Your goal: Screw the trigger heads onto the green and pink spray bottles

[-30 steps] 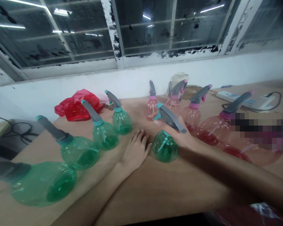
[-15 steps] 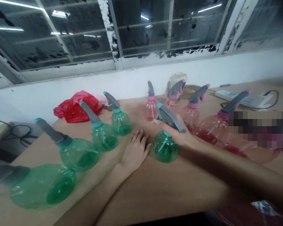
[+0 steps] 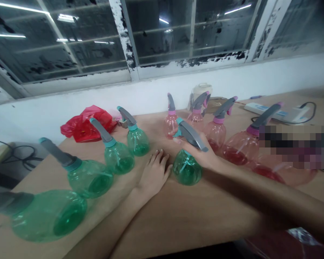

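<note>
Near the middle of the head view, grips a bottle [image 3: 187, 171] by the neck with the right hand [image 3: 206, 154], fingers closed around it just under the grey spray head [image 3: 192, 134]. Brings the right forearm [image 3: 259, 189] in on a slant from the right edge, and sets a forefinger at the teal trigger [image 3: 178, 132]; cannot tell how far pressed. Upright, with green liquid inside, base low at the tabletop. Lays the left hand [image 3: 154, 172] palm down just beside, fingers slightly apart and pointing away, thumb towards the bottle, with the left forearm [image 3: 110, 219] slanting up from the lower edge.

Underneath, a brown table [image 3: 164, 223], smooth and lit from above. Along its left, four more green bottles [image 3: 120, 158] in a slanting row; along its right, five pink bottles [image 3: 215, 132] in another, the nearest partly blurred. Behind the left row, a crumpled red bag [image 3: 89, 124]; behind the right, a pale jar [image 3: 202, 91] and a white power strip [image 3: 275, 112]. Beyond, a white wall [image 3: 156, 90] beneath dark windows [image 3: 162, 32], frames peeling, glass streaked with bright strips of light. Off the left side, looped black cable [image 3: 24, 154].
</note>
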`<state>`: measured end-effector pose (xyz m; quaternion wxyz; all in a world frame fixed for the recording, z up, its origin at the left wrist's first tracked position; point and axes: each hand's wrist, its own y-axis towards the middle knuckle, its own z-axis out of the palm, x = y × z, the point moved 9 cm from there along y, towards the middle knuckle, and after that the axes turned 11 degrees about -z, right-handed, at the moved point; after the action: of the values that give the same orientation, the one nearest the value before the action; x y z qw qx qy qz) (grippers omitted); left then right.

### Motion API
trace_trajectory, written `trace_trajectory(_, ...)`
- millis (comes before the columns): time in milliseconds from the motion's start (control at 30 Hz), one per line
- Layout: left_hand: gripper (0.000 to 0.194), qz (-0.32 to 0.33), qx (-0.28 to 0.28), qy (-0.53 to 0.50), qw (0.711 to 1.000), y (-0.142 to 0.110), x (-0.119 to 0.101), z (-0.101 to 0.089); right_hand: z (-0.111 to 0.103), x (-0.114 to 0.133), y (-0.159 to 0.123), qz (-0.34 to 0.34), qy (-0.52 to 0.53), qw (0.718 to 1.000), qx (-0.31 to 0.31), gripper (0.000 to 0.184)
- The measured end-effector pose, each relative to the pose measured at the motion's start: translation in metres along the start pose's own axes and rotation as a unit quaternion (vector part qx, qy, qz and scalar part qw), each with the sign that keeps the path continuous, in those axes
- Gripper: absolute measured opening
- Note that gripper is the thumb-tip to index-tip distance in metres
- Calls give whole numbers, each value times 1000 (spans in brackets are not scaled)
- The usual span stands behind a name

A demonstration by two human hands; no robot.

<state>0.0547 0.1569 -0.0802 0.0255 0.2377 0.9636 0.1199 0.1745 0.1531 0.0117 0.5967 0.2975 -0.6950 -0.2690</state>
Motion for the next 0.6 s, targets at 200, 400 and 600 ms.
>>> trace_trajectory(200, 43, -6, 8, 19, 1000, 0, 0, -2, -1, -5, -2, 1, -6, 1000, -13, 22)
trace_trajectory(400, 41, -10, 18, 11, 1000, 0, -1, -4, 1, -1, 0, -2, -2, 1000, 21, 23)
trace_trajectory(600, 42, -14, 12, 7, 1000, 0, -1, -5, 2, -2, 0, -2, 9, 1000, 24, 24)
